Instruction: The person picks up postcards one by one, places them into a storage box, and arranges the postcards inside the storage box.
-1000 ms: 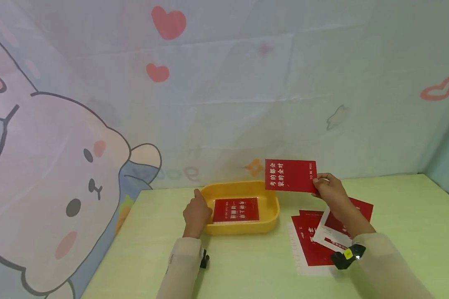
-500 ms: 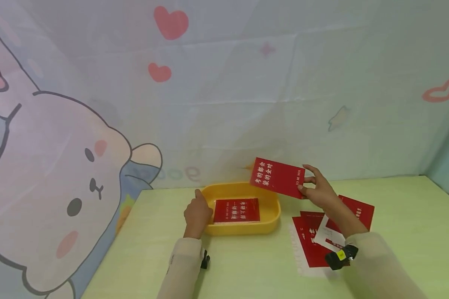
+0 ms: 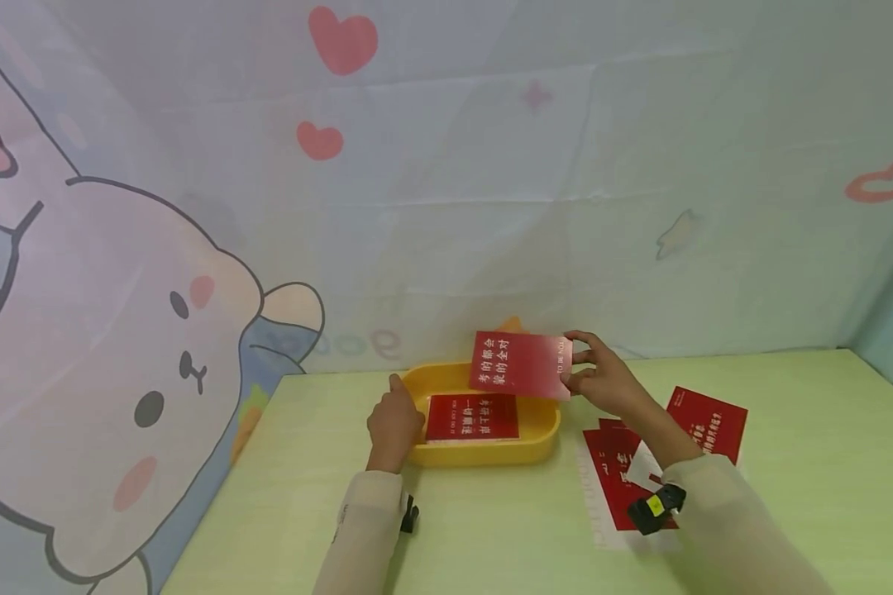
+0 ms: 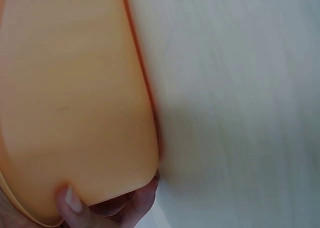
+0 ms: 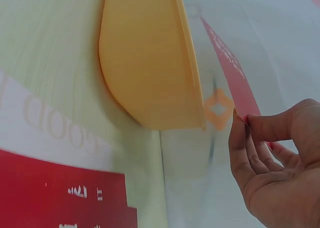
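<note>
A yellow plastic basket-like tray (image 3: 484, 454) stands near the back of the table, and a red card with white lettering (image 3: 470, 418) lies inside it. My left hand (image 3: 394, 426) grips the tray's left end; the left wrist view shows the thumb (image 4: 72, 203) against its side wall and fingers under the edge. My right hand (image 3: 601, 376) pinches another red card (image 3: 521, 364) by its right end between thumb and fingers. That card is held over the tray's back right part, tilted, apart from the card inside.
To the right of the tray lies an overlapping pile of red cards (image 3: 613, 471) and white sheets, partly hidden by the right forearm. A cloth backdrop (image 3: 446, 248) with cartoon prints hangs behind the pale green table (image 3: 506, 529).
My right hand has carried the red card leftward from beside the tray to over it, tilting the card on the way. My left hand has stayed on the tray.
</note>
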Demonstrator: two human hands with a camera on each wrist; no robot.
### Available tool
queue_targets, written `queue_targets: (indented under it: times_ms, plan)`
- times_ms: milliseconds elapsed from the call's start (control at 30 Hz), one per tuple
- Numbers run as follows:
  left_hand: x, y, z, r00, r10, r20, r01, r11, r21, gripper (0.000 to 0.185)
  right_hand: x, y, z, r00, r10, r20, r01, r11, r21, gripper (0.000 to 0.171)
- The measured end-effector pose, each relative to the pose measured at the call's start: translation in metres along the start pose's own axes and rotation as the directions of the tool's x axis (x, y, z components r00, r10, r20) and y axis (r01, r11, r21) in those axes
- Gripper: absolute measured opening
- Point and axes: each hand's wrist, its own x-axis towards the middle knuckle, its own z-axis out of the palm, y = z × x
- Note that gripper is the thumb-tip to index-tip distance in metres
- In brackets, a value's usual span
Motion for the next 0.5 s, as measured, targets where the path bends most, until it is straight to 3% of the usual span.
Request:
queue_targets:
  times_ms: [500]
  plan:
    - [0.002, -0.001, 0.003, 1.0, 0.009, -0.027, -0.009, 1.0, 0.02, 0.052, 0.018, -0.011, 0.028, 0.994, -0.066, 0.092, 0.077, 0.99, -0.12, 0.063]
